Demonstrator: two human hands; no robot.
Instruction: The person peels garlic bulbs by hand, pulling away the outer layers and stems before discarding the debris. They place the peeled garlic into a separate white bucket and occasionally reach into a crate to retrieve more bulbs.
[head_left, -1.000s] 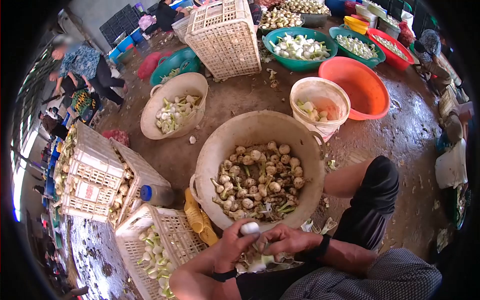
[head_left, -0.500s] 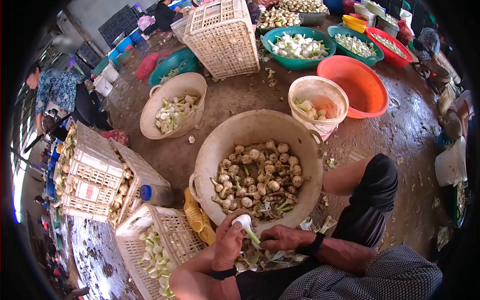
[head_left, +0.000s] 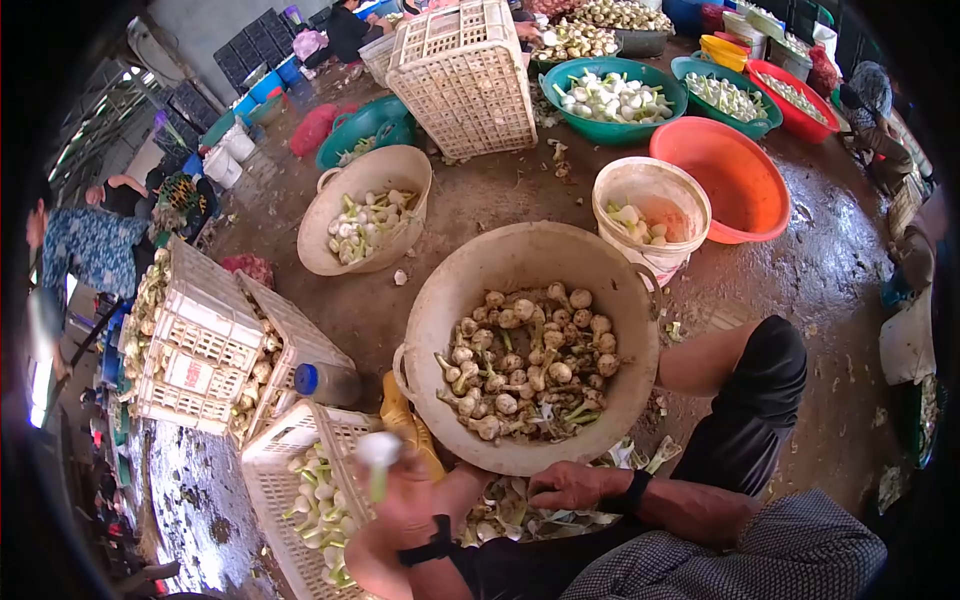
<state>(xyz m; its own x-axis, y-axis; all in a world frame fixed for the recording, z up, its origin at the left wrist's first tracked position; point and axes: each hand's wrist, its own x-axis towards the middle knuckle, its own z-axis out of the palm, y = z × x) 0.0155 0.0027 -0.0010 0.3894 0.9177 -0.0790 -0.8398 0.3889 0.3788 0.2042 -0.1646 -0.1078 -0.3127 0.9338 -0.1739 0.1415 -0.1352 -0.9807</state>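
My left hand, blurred by motion, holds a cleaned white garlic bulb with a short green stem. It is beside the white plastic crate at lower left, where several trimmed garlic bulbs lie. My right hand is closed, low in front of the big beige tub; whatever its fingers may hold is hidden. Inside the tub lie many soil-stained garlic bulbs with stubby stems. Below my hands, peelings and cut leaves gather by my legs.
A yellow shoe and a blue-capped jar stand left of the tub. Filled crates are stacked farther left. Ahead are a smaller beige tub, a white bucket and an orange basin. A person bends at left.
My left hand has carried the garlic bulb left, away from my right hand and toward the crate. My right hand stays near its place. The view has shifted slightly.
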